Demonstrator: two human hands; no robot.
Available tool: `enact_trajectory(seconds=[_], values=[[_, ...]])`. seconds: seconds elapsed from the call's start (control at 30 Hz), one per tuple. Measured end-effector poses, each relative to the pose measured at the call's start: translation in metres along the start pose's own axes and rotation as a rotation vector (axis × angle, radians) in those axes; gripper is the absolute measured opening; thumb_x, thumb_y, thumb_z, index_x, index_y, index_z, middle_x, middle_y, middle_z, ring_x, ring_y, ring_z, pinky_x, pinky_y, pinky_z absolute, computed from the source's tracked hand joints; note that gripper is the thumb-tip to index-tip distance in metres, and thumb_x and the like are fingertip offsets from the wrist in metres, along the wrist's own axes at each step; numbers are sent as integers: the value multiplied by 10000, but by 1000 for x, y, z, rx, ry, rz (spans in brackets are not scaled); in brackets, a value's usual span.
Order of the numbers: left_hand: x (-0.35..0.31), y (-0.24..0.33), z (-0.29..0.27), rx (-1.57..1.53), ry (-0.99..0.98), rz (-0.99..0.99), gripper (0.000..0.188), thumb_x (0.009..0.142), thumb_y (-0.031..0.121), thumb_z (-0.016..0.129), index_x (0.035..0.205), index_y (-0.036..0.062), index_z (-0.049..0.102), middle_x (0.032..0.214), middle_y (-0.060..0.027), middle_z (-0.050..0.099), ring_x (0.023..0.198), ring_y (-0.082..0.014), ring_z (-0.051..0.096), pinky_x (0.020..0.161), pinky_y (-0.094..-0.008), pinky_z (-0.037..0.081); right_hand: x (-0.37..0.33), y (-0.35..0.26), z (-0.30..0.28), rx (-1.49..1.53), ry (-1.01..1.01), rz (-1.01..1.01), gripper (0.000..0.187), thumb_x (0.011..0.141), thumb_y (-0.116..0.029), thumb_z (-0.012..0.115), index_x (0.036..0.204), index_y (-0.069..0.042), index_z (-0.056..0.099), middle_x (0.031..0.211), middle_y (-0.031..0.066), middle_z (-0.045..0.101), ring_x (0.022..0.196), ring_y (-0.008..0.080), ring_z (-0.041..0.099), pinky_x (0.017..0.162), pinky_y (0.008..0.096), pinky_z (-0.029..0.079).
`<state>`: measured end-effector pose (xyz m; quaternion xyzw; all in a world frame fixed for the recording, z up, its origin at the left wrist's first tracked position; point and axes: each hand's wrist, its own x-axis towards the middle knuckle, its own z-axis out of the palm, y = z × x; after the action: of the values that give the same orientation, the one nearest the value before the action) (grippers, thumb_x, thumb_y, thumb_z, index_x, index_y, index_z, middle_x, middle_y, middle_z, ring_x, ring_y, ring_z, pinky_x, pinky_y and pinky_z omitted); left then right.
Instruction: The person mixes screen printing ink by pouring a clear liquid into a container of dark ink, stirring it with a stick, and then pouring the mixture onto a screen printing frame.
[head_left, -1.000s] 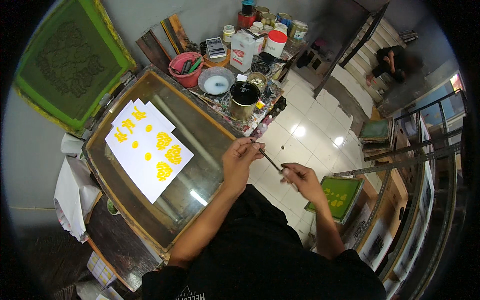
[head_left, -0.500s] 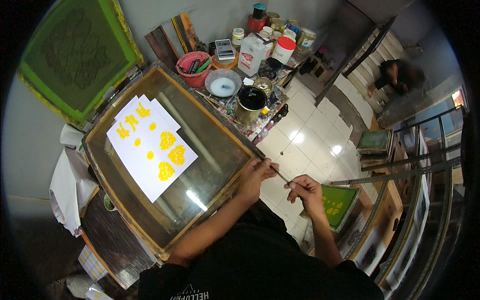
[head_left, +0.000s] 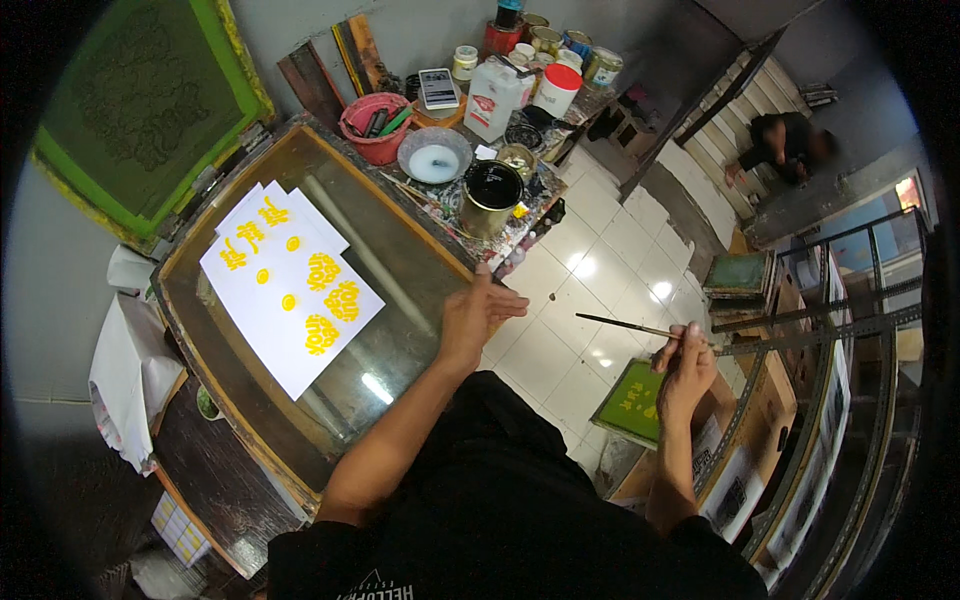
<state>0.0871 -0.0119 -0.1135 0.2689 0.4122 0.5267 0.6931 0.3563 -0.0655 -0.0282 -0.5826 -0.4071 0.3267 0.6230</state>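
Pinched in my right hand [head_left: 687, 372] is a thin paintbrush-like stick [head_left: 625, 324], dark at its left end and paler near my fingers. It points left over the tiled floor. My left hand [head_left: 480, 318] is open with its fingers apart, holding nothing, by the right corner of the glass-topped table [head_left: 425, 222]. On the glass lie overlapping white paper sheets [head_left: 288, 365] with yellow printed marks and round spots. Beyond that corner, a tin of black paint or ink [head_left: 493, 188] stands on a stained side table.
The side table also holds a bowl of whitish liquid [head_left: 434, 160], a pink bucket [head_left: 372, 140], a phone [head_left: 438, 90], a jug [head_left: 493, 100] and several cans. A green screen frame [head_left: 150, 110] stands raised at left. Metal racks [head_left: 820, 325] are at right; another person [head_left: 785, 145] crouches near stairs.
My hands have moved apart: the left has let go of the stick's dark end and opened. The right has carried the stick rightward. The view has shifted slightly.
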Motion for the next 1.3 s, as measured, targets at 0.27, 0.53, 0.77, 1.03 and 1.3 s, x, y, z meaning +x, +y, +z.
enact_trajectory(seconds=[0.27, 0.53, 0.77, 1.03, 1.3], values=[[-17, 9, 50, 629, -573, 121, 262, 1012, 239, 582, 994, -7, 670, 801, -77, 686, 742, -144, 648, 726, -308, 520, 5, -14, 28, -25, -28, 65, 379, 1026, -310, 584, 810, 0, 616, 582, 18, 510, 408, 84, 425, 397, 238, 332], [-31, 26, 26, 888, -289, 249, 331, 983, 303, 621, 1083, -8, 670, 880, -107, 704, 786, -199, 654, 723, -349, 514, 44, -29, -4, -55, 158, 44, 380, 988, -340, 648, 753, -44, 604, 523, -19, 466, 335, 63, 341, 341, 236, 246], [-20, -1, 42, 914, -501, 357, 258, 959, 228, 634, 1078, 1, 659, 997, -154, 719, 986, -335, 664, 865, -431, 502, 50, -23, 3, -151, 226, -124, 396, 989, -349, 650, 723, -56, 635, 516, -43, 464, 393, 32, 364, 376, 215, 241], [-26, 13, 63, 835, -560, 419, 323, 993, 326, 598, 1097, 22, 633, 941, -138, 714, 963, -304, 676, 883, -436, 503, 14, -40, 48, -283, -115, 9, 390, 971, -340, 674, 692, -72, 624, 485, -35, 457, 357, 47, 369, 341, 226, 237], [-35, 6, 23, 913, -405, 647, 346, 1027, 333, 535, 1100, 7, 623, 847, -147, 715, 827, -327, 687, 802, -450, 520, 53, -42, 8, -293, 121, -113, 420, 965, -367, 681, 661, -96, 579, 498, -51, 435, 388, 29, 341, 366, 219, 220]])
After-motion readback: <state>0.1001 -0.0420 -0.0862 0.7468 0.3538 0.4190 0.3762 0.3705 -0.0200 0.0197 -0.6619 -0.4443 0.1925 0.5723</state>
